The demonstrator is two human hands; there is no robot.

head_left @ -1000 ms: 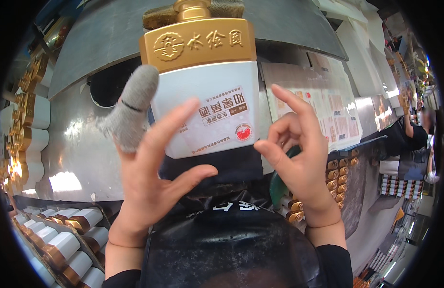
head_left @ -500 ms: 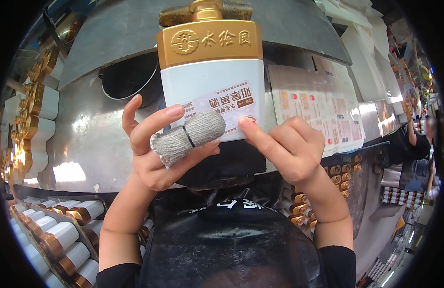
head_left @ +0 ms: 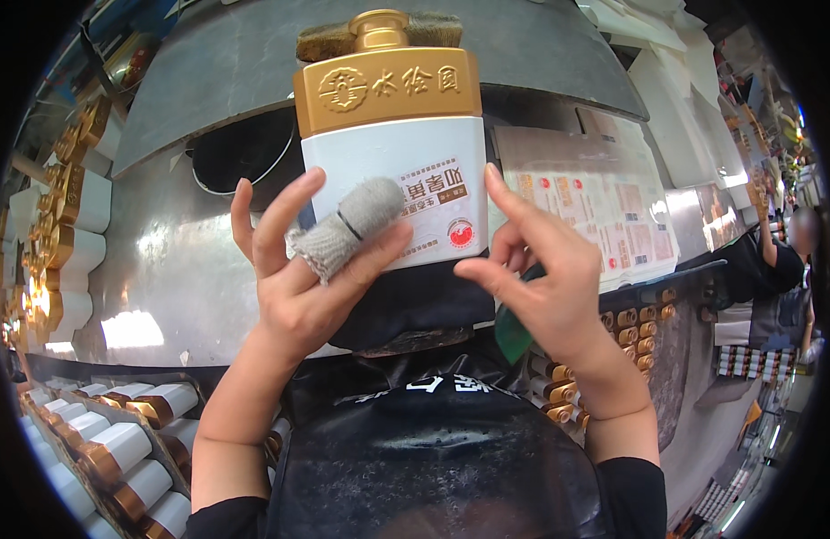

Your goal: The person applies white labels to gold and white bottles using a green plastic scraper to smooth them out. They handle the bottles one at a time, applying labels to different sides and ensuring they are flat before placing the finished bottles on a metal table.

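A flat white bottle (head_left: 361, 171) with a gold shoulder and neck lies in front of me, its neck pointing away. Brown-printed decal film and a red round mark (head_left: 461, 234) show on its lower face. My left hand (head_left: 307, 269) has its fingers spread; a grey knit finger sleeve (head_left: 357, 220), bound with a black band, covers one finger over the decal. The left thumb reaches the bottle's lower part. At the bottle's right edge, my right hand (head_left: 554, 287) has its index finger and thumb apart. Its other fingers curl around a green flat piece (head_left: 512, 337), mostly hidden by the palm.
Printed decal sheets (head_left: 586, 198) are stacked to the right. A dark round bowl (head_left: 244, 153) sits left of the bottle, and a bristle block (head_left: 424, 29) lies behind its neck. Crates of similar bottles (head_left: 119, 445) stand at both sides. Another person (head_left: 774, 256) is at far right.
My right index finger has left the red mark and moved to the bottle's right edge, with the thumb spreading away. The green piece has come into sight. My left hand has shifted slightly.
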